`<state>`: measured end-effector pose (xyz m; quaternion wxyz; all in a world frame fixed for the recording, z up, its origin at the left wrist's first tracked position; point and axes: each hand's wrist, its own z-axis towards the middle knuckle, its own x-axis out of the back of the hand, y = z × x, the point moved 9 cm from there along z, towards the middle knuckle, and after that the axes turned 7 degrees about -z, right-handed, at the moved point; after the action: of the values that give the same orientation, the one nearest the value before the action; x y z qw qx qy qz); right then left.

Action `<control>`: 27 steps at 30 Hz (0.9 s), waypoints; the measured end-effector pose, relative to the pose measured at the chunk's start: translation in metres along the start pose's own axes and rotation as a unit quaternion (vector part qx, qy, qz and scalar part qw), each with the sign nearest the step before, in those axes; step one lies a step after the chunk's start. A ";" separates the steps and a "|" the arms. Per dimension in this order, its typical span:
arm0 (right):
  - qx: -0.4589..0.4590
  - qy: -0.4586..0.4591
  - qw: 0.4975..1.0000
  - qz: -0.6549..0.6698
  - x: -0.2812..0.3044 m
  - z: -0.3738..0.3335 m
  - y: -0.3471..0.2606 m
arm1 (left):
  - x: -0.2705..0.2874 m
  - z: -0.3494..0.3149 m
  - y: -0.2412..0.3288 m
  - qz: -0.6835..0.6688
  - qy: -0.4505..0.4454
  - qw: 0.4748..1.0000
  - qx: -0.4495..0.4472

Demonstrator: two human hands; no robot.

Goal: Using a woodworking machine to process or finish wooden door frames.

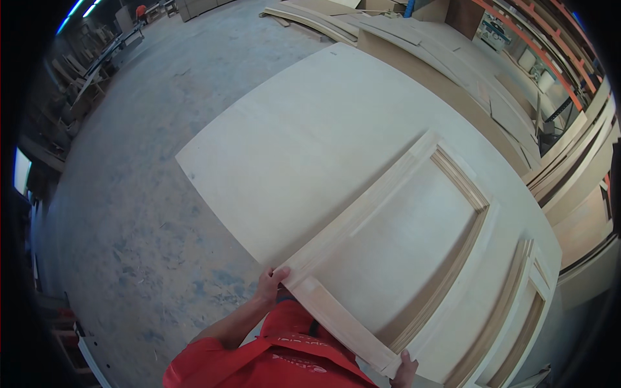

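Observation:
A rectangular pale wood frame [362,234] with stepped inner edges lies slanted over a large pale board [278,136]. I cannot tell whether the smooth surface inside it is a recessed panel or the board below. At the frame's near left corner, my left hand [270,282] is closed around the edge, thumb on top. My right hand [405,372] grips the near right corner, its thumb up on the wood and the rest of it partly hidden. The frame's near side is close against my red apron.
Narrower wood frames [517,317] lie on the board's right end. Beyond its far side, sheet offcuts [446,64] are piled up. An orange rack [537,45] holds long boards at the far right. Dusty concrete floor [149,194] stretches to the left.

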<state>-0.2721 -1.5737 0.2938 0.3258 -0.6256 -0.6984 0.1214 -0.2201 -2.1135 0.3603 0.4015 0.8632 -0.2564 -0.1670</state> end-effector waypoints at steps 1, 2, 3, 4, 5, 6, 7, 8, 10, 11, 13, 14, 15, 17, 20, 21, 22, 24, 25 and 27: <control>-0.003 0.005 1.000 0.006 0.000 -0.003 0.006 | 0.012 -0.003 0.006 -0.005 -0.009 1.000 -0.008; 0.025 -0.028 0.997 0.069 -0.010 0.002 0.012 | 0.025 -0.005 0.012 -0.009 -0.018 1.000 -0.015; 0.055 -0.061 0.988 0.130 -0.020 0.007 0.016 | 0.037 -0.007 0.018 -0.014 -0.026 0.999 -0.022; 0.085 -0.098 0.973 0.189 -0.031 0.009 0.011 | 0.051 -0.012 0.024 -0.011 -0.027 0.999 -0.022; 0.083 -0.097 0.973 0.192 -0.039 0.016 0.010 | 0.067 -0.016 0.031 -0.030 -0.019 0.999 -0.028; 0.078 -0.118 0.977 0.162 -0.054 0.015 -0.004 | 0.078 -0.018 0.040 -0.047 -0.016 0.998 -0.034; 0.072 -0.140 0.979 0.132 -0.072 0.015 -0.020 | 0.087 -0.018 0.048 -0.064 -0.012 0.997 -0.039; 0.086 -0.153 0.979 0.105 -0.090 0.012 -0.047 | 0.090 -0.018 0.057 -0.057 -0.020 0.997 -0.037; 0.115 -0.191 0.973 0.054 -0.127 -0.001 -0.116 | 0.105 -0.021 0.080 -0.104 0.018 0.993 -0.059; 0.130 -0.214 0.968 0.031 -0.146 -0.011 -0.150 | 0.112 -0.020 0.093 -0.127 0.036 0.989 -0.070; 0.112 -0.228 0.967 0.026 -0.189 -0.005 -0.190 | 0.119 -0.002 0.125 -0.129 0.032 0.988 -0.073; 0.120 -0.239 0.963 0.020 -0.212 -0.005 -0.208 | 0.123 0.010 0.145 -0.139 0.035 0.987 -0.078; 0.126 -0.247 0.961 0.015 -0.230 -0.008 -0.226 | 0.123 0.021 0.167 -0.147 0.035 0.985 -0.081; 0.139 -0.261 0.955 0.035 -0.258 -0.026 -0.271 | 0.112 0.035 0.228 -0.122 0.029 0.987 -0.104; 0.144 -0.267 0.951 0.063 -0.291 -0.057 -0.328 | 0.119 0.080 0.306 -0.117 0.034 0.988 -0.094; 0.140 -0.278 0.945 0.099 -0.294 -0.073 -0.348 | 0.105 0.081 0.341 -0.092 0.054 0.990 -0.089; 0.136 -0.289 0.938 0.136 -0.293 -0.083 -0.359 | 0.098 0.083 0.363 -0.065 0.073 0.992 -0.084; 0.238 -0.215 0.943 0.087 -0.284 -0.082 -0.354 | 0.131 0.096 0.404 0.053 0.150 0.969 -0.186; 0.335 -0.141 0.931 0.030 -0.276 -0.085 -0.354 | 0.153 0.092 0.430 0.164 0.230 0.917 -0.283; 0.373 -0.127 0.917 0.069 -0.241 -0.107 -0.368 | 0.150 0.079 0.444 0.275 0.287 0.841 -0.367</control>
<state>-0.4984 -1.8982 0.5140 0.4349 -0.4850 -0.5927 0.4737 -0.2737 -2.4903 0.6447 0.7737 0.5563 -0.2770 0.1234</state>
